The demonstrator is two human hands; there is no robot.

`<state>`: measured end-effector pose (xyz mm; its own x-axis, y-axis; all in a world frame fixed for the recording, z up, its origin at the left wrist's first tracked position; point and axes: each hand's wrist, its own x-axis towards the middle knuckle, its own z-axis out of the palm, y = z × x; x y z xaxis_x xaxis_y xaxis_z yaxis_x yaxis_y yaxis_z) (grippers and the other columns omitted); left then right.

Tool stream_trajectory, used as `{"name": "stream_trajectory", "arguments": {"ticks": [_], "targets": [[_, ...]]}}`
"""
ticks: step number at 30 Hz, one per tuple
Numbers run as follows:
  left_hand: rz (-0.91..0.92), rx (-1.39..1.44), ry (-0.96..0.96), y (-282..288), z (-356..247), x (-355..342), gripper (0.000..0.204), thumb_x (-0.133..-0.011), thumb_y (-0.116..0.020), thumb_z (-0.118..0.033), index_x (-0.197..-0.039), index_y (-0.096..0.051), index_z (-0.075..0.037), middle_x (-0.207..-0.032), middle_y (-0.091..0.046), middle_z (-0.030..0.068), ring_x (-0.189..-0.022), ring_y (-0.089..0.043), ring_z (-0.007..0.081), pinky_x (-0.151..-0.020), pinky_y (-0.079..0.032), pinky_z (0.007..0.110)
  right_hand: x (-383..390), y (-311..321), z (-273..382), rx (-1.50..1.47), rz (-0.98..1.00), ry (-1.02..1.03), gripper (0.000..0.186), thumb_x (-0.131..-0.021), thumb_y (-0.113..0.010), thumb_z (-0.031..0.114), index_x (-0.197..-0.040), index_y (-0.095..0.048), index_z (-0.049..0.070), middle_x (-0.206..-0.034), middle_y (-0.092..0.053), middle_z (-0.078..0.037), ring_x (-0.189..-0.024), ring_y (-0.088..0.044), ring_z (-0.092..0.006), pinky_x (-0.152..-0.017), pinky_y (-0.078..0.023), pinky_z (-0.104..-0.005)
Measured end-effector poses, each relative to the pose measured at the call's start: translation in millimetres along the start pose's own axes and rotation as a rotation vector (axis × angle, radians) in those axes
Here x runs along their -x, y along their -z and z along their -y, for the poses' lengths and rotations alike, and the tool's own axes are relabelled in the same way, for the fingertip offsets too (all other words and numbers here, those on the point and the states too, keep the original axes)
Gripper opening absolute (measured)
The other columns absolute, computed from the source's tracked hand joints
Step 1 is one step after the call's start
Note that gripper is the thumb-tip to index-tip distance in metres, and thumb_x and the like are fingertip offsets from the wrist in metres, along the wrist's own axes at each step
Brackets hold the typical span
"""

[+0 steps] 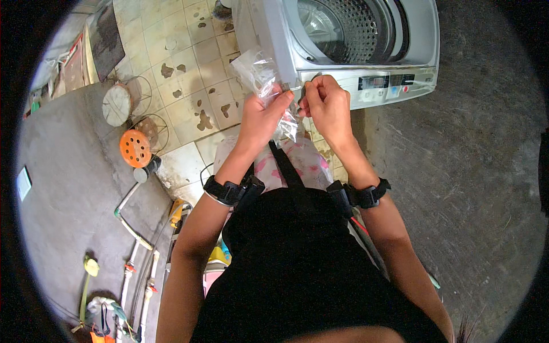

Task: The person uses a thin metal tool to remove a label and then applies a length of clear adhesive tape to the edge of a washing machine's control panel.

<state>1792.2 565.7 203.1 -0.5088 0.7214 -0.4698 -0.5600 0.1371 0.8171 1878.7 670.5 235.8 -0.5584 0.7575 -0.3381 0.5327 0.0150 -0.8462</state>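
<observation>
A crumpled clear plastic bag (254, 70) is gripped in my left hand (258, 119), thumb pressed toward its fingers. Part of the bag hangs below that hand. Close by on the right, my right hand (329, 107) is closed in a pinch. A thin, pale, slender piece (294, 88) shows between the two hands, and something small and dark sits at the right fingertips; its kind I cannot make out. Both hands are over the front left corner of a grey top-loading washing machine (334, 74), whose perforated metal drum (360, 34) is exposed.
The machine's control panel (374, 83) faces me. Off to the left are an orange round stool (135, 148) with holes and a pale round-topped stool (116, 105). White pipes (127, 277) run along the grey wall (68, 188). Stained tiles (191, 68) meet dark concrete (457, 171).
</observation>
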Motion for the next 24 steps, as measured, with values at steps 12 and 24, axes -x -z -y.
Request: {"name": "stream_trajectory", "arguments": {"ticks": [12,24], "targets": [[0.075,-0.049,0.048,2,-7,0,0.011,-0.087,-0.059,-0.016,-0.085,-0.058,-0.005,-0.076,-0.059,0.0000,-0.066,-0.049,0.0045,-0.058,-0.042,0.021,9,28,-9,0.294,-0.112,0.450,0.022,-0.077,-0.063,0.000,-0.099,-0.061,-0.002,-0.078,-0.059,-0.012,-0.065,-0.060,-0.0208,-0.057,-0.048,-0.0300],[0.028,-0.061,-0.002,0,3,3,0.012,-0.088,-0.058,-0.015,-0.088,-0.054,-0.004,-0.079,-0.058,0.0013,-0.073,-0.056,0.0075,-0.059,-0.045,0.022,-38,44,-16,0.673,0.241,1.084,0.025,-0.066,-0.056,0.004,-0.091,-0.058,0.002,-0.091,-0.054,-0.008,-0.080,-0.056,-0.0259,-0.068,-0.049,-0.0341]]}}
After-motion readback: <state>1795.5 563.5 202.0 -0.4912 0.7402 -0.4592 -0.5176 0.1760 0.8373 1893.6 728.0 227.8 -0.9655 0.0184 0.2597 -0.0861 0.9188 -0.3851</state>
